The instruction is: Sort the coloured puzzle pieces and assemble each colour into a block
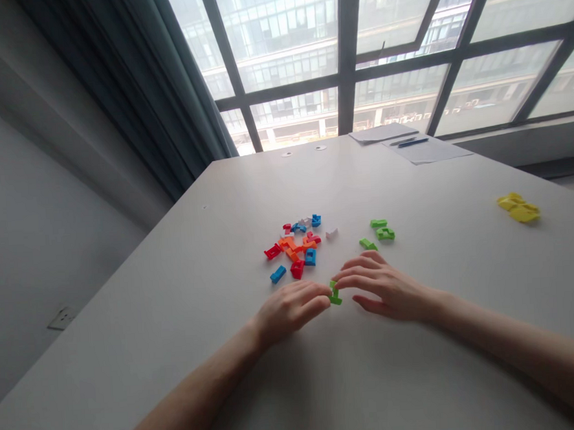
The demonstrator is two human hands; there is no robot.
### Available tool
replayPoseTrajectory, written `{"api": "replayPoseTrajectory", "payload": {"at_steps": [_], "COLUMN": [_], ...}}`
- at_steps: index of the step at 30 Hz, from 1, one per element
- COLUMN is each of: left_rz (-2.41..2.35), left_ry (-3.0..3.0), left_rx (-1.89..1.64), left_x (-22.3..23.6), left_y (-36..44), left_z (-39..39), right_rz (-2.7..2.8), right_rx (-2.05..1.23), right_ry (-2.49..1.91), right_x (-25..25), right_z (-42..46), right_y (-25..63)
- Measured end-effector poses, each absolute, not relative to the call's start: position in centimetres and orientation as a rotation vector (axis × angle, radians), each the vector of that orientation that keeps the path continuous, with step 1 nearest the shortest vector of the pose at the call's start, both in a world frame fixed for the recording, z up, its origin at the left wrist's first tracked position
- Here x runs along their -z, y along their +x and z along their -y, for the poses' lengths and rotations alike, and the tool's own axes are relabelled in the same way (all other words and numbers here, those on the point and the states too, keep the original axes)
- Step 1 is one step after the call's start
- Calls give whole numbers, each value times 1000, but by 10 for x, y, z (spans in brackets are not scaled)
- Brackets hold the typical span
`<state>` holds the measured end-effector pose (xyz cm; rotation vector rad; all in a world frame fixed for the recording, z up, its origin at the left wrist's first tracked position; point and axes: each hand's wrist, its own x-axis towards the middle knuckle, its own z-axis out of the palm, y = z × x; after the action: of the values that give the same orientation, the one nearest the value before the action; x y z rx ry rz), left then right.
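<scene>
A small green plastic piece (335, 297) with notched ends is on or just above the white table, between my two hands. The fingers of my left hand (293, 309) are together, and their tips close on the piece's left edge. My right hand (386, 285) has its fingers spread and its thumb apart, with the index fingertip touching the upper part of the same piece. Just beyond my right hand lie more green pieces (385, 233). A loose pile of red, orange, blue and white pieces (289, 245) lies beyond my left hand.
A small heap of yellow pieces (519, 208) sits toward the table's right edge. At the far end are paper sheets (429, 150) with a dark blue pen (413, 142). Large windows stand behind the table (174, 274), and a dark curtain (142, 74) hangs at the left.
</scene>
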<state>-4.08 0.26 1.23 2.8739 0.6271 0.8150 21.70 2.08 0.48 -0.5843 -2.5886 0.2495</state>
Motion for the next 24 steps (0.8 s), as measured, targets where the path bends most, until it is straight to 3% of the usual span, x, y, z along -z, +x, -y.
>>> {"api": "replayPoseTrajectory", "payload": {"at_steps": [14, 24], "left_rz": [-577, -824], "left_ry": [2931, 2894], "left_rx": [-751, -793], "left_x": [-11, -6], "left_y": [-41, -43], "left_z": [-6, -10], "right_rz": [2485, 2021], "right_rx": [-208, -131], "right_ry": [-530, -998], "right_x": [-2, 2], "right_z": [-20, -53], "right_y": [213, 247]}}
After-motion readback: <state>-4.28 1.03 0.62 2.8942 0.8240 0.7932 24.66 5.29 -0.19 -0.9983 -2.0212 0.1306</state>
